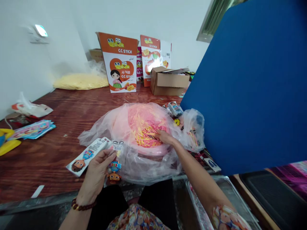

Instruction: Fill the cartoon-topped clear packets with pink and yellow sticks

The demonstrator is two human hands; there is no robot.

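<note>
My left hand (102,169) pinches the edge of a small printed packet (115,171) with a cartoon face, held upside down over the table's front edge. Beside it, under the wrist side, lies a stack of similar white packets (82,159). A large clear plastic bag (141,169) lies open in front of me, heaped with thin pink and yellow sticks (146,132). My right hand (164,137) reaches into this heap from the right. Its fingertips are sunk among the sticks, so whether they grip any is hidden.
Orange and white cartons (123,68) and an open brown box (169,83) stand at the back. A blue panel (247,86) rises on the right. A smaller clear bag (194,131) sits beside the heap. Blue and pink packs (35,129) and tissues (32,108) lie left.
</note>
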